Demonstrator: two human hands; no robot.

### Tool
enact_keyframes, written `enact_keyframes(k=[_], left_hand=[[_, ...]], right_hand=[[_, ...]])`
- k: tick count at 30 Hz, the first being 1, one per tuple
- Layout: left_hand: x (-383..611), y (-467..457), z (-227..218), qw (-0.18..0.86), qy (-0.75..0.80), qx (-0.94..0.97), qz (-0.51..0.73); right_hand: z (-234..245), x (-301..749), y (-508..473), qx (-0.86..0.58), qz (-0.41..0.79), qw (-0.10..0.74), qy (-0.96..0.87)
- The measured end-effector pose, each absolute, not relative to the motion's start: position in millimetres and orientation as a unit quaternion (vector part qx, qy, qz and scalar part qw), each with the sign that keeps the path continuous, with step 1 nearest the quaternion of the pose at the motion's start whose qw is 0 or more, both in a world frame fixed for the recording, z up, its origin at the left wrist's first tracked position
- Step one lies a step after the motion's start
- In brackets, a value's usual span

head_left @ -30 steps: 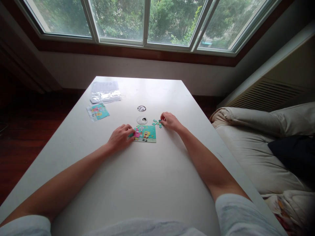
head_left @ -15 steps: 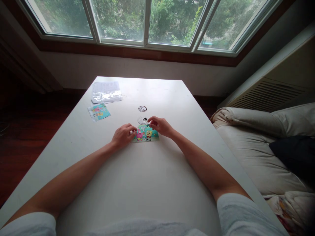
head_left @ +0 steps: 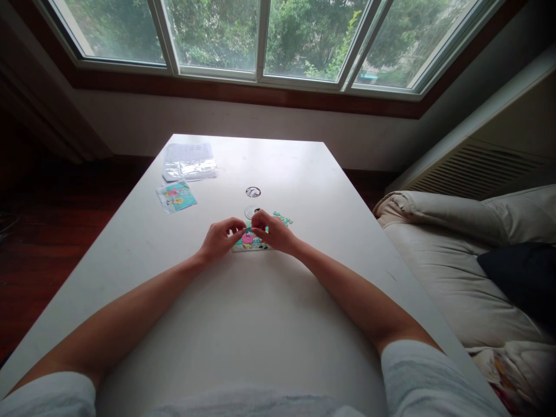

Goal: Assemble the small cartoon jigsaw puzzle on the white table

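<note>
Big, flat white bench (head_left: 243, 324) | left hand (head_left: 220, 238) half curled, right hand (head_left: 275, 233) curled tighter, tips close; can't tell if they hold anything | thin green-and-pink cartoon puzzle (head_left: 249, 241) under them, mid-bench toward far edge, looks mostly joined | small, knobbly green pieces (head_left: 284, 219), toward right edge, loose

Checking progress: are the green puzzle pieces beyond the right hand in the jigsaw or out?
Out: the green puzzle pieces lie scattered, with white tabletop showing between them.

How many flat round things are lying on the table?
2: the far circle, toward the window, and the near circle, just beyond the jigsaw puzzle, partly hidden by the right hand. Others might be hidden there.
</note>
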State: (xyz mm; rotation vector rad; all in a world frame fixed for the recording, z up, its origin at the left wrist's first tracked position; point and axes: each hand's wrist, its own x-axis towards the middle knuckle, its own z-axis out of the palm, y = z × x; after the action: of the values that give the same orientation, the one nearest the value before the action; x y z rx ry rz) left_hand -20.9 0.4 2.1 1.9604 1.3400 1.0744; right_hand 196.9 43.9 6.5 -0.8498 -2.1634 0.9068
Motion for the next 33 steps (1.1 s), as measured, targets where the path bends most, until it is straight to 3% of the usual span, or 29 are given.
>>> enact_keyframes(k=[14,26,33], left_hand=[[-26,3,2,0.273,0.542,0.693,0.389],[-41,8,-3,0.307,0.575,0.640,0.406],[-46,5,2,0.266,0.611,0.655,0.357]], right_hand=[[-1,196,41,-0.363,0.372,0.367,-0.771],[-6,207,43,-0.333,0.333,0.327,-0.820],[-11,210,45,-0.328,0.321,0.321,-0.829]])
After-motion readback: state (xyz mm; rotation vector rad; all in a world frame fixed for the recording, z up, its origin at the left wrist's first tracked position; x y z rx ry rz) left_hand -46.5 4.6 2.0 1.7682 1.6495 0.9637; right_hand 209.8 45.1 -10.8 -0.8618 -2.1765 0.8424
